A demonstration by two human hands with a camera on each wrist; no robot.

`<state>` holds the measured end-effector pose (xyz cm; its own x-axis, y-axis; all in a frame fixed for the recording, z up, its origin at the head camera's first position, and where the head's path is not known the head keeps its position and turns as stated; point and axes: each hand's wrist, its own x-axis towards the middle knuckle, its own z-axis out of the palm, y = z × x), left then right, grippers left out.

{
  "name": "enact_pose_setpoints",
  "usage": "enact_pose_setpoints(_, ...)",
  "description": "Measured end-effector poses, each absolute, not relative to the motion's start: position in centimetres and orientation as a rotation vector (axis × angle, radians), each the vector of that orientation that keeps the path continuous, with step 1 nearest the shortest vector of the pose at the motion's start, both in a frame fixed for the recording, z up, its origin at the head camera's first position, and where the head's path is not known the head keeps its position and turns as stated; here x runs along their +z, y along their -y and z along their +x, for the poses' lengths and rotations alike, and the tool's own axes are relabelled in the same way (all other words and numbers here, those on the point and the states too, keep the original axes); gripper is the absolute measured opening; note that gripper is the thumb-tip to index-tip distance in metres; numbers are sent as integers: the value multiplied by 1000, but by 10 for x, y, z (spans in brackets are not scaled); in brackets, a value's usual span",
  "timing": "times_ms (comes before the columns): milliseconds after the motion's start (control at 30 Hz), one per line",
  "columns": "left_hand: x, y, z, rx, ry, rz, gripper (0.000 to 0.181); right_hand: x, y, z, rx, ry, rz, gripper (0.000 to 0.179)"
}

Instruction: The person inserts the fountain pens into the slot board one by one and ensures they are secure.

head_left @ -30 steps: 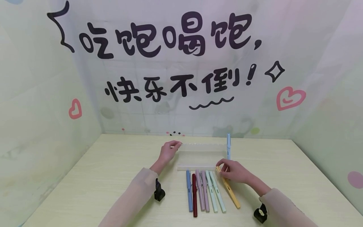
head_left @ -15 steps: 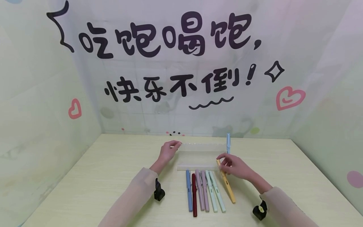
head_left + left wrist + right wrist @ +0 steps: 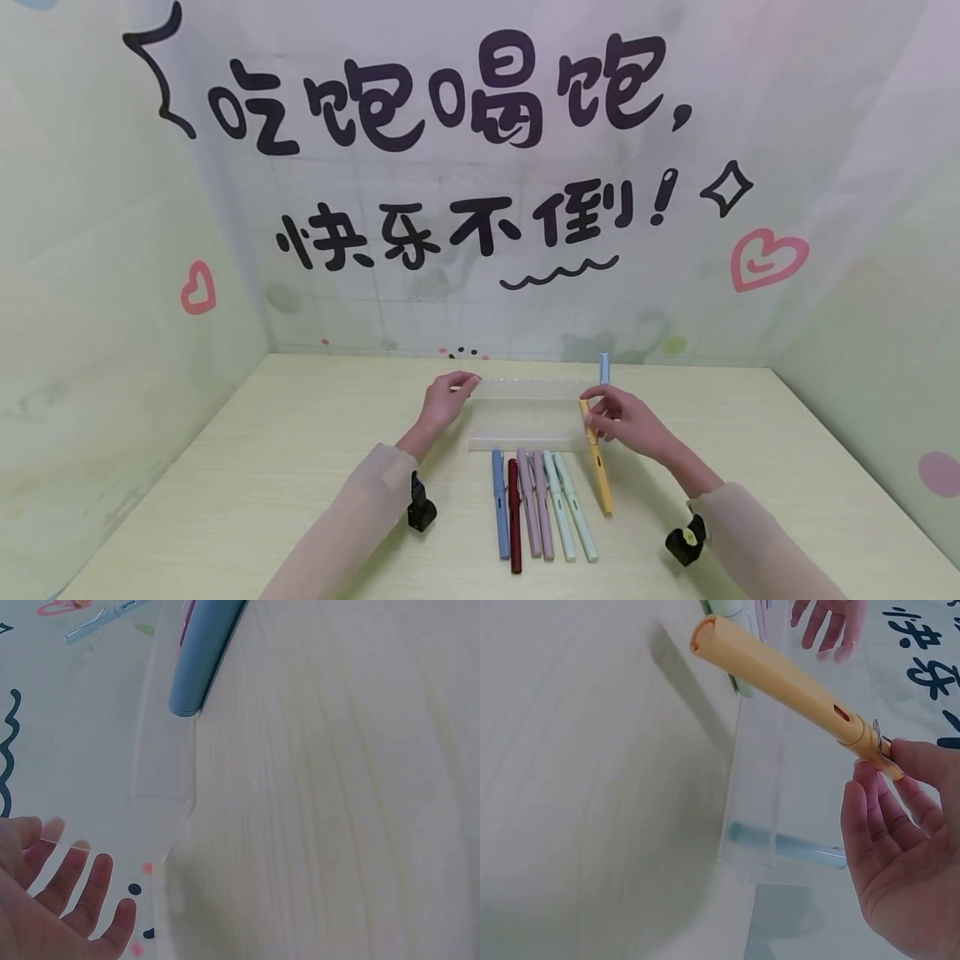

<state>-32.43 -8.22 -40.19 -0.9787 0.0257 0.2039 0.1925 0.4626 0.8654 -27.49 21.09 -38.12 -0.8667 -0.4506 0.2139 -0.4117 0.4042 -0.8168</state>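
Note:
My right hand (image 3: 630, 423) pinches a yellow pen (image 3: 598, 467) near its clip end, between thumb and fingers. In the right wrist view the yellow pen (image 3: 780, 675) slants up off the table, casting a shadow. Behind it stands a clear plastic pen rack (image 3: 525, 417) with a notched top edge. A light blue pen (image 3: 604, 367) rests upright in the rack's right end, partly hidden by my right hand. My left hand (image 3: 446, 402) holds the rack's upper left corner; in the left wrist view, fingertips (image 3: 79, 846) show through the clear plastic.
In front of the rack several pens lie side by side: a blue pen (image 3: 500, 504), a dark red pen (image 3: 514, 517), purple pens (image 3: 528, 508) and pale green pens (image 3: 573, 508). A printed backdrop (image 3: 450, 317) stands behind the wooden table (image 3: 225, 500).
My right hand has lifted the yellow pen and moved it toward the rack's right end, turning it more upright. My left hand and the rack have stayed put.

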Motion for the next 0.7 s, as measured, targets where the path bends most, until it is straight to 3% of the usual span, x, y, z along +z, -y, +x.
enact_pose_setpoints(700,-402,83,-324,-1540,2554,-182,27,-353,-215,-296,-1616,-2798,-716,30)
